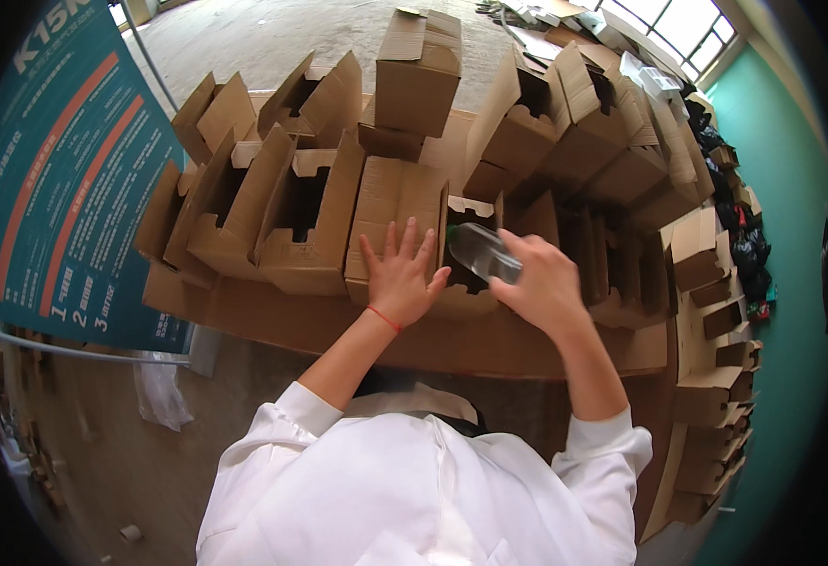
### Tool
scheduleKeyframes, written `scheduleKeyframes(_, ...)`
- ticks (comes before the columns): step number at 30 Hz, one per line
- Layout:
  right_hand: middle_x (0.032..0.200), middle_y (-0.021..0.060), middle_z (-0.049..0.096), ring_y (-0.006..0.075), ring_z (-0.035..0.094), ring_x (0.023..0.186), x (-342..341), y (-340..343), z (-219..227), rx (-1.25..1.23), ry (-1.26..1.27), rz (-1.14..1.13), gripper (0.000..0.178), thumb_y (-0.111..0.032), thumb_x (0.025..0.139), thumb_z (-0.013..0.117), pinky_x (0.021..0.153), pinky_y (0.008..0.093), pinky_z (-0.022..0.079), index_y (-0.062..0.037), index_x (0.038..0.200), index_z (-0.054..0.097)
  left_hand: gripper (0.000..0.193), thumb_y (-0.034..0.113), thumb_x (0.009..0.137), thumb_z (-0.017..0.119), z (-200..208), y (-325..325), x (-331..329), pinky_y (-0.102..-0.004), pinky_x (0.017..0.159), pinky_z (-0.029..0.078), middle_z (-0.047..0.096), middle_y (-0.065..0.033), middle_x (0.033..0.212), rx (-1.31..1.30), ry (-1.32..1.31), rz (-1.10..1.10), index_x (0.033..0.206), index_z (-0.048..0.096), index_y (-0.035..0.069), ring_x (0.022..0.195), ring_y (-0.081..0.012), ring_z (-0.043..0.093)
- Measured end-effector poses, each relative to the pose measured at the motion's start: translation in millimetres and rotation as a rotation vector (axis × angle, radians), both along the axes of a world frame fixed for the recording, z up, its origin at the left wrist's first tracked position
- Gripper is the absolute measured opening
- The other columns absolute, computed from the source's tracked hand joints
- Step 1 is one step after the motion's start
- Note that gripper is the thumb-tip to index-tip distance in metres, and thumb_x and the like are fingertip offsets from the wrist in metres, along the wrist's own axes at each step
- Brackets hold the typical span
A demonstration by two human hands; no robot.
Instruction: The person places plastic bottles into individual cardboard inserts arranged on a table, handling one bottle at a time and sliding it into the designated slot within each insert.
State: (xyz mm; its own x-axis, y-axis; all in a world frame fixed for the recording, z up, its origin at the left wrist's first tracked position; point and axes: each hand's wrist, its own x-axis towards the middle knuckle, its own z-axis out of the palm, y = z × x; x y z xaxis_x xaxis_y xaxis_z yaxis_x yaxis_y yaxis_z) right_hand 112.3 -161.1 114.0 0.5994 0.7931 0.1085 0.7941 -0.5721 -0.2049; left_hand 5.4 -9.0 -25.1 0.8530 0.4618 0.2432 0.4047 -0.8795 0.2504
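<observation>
My left hand [402, 272] lies flat, fingers spread, on the closed top of a brown cardboard box [397, 189]. A red string circles its wrist. My right hand [541, 283] is closed around a clear bottle [483, 252] with a green end. The bottle is tilted, its green end pointing left over the mouth of an open cardboard box [470, 302] just right of the closed one. Whether its end is inside the box, I cannot tell. An open box [308, 269] with upright flaps stands left of my left hand.
Several more open boxes stand on the cardboard-covered table [414, 351], with a taller box [418, 71] at the back. A teal banner [65, 189] stands at left. Cartons [711, 387] line the right side by a green wall [777, 236]. A plastic bag [161, 396] hangs at lower left.
</observation>
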Motion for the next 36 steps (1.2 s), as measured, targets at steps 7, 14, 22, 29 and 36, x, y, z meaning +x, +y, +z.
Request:
scheduleKeyframes(7, 0.091, 0.0109, 0.063, 0.0226, 0.062, 0.085, 24.1, 59.2, -105.4, -0.212, -0.639, 0.125, 0.059, -0.030, 0.060, 0.079, 0.072, 0.0332, 0.049, -0.0055, 0.111, 0.061, 0.060, 0.053, 0.094, 0.039, -3.8, -0.7, -1.4, -0.0676, 0.108, 0.001, 0.029, -0.0118, 0.153, 0.002, -0.030, -0.039, 0.144, 0.039, 0.020, 0.140, -0.0369, 0.023)
scheduleKeyframes(14, 0.093, 0.0136, 0.067, 0.0256, 0.065, 0.094, 39.4, 64.9, -97.1, -0.547, -0.186, 0.088, 0.053, -0.044, 0.076, 0.074, 0.078, 0.0382, 0.049, -0.0036, 0.108, 0.064, 0.062, 0.055, 0.094, 0.037, -1.5, 2.6, -5.0, -0.0677, 0.108, 0.000, 0.027, -0.0128, 0.153, -0.016, -0.014, -0.071, 0.144, 0.039, 0.019, 0.141, -0.0385, 0.021)
scheduleKeyframes(22, 0.109, 0.0149, 0.065, 0.0333, 0.059, 0.105, 27.0, 49.4, -95.0, -0.091, 0.140, 0.102, 0.028, -0.015, 0.080, 0.067, 0.091, 0.0418, 0.047, -0.0038, 0.106, 0.065, 0.080, 0.068, 0.084, 0.046, 11.4, 6.7, -7.9, -0.0683, 0.107, -0.002, 0.016, -0.0131, 0.157, -0.100, 0.036, -0.159, 0.146, 0.036, 0.019, 0.145, -0.0345, 0.006)
scheduleKeyframes(29, 0.132, 0.0213, 0.051, 0.0372, 0.050, 0.120, 43.1, 10.7, -119.2, 0.568, 0.270, -0.317, 0.053, -0.010, 0.080, 0.064, 0.101, 0.0419, 0.041, -0.0029, 0.131, 0.050, 0.091, 0.066, 0.076, 0.061, 28.6, 7.7, -7.3, -0.0681, 0.108, 0.002, 0.023, -0.0147, 0.154, -0.198, 0.003, -0.319, 0.148, 0.031, 0.019, 0.144, -0.0329, 0.014)
scheduleKeyframes(36, 0.130, 0.0231, 0.054, 0.0321, 0.053, 0.121, 29.7, 3.8, -118.4, 0.572, 0.442, -0.356, 0.044, -0.014, 0.086, 0.062, 0.099, 0.0362, 0.043, 0.0022, 0.127, 0.054, 0.088, 0.043, 0.076, 0.069, -0.8, -3.0, 26.4, -0.0723, 0.105, 0.007, 0.032, -0.0104, 0.151, 0.078, 0.048, -0.245, 0.147, 0.028, 0.013, 0.141, -0.0309, 0.025)
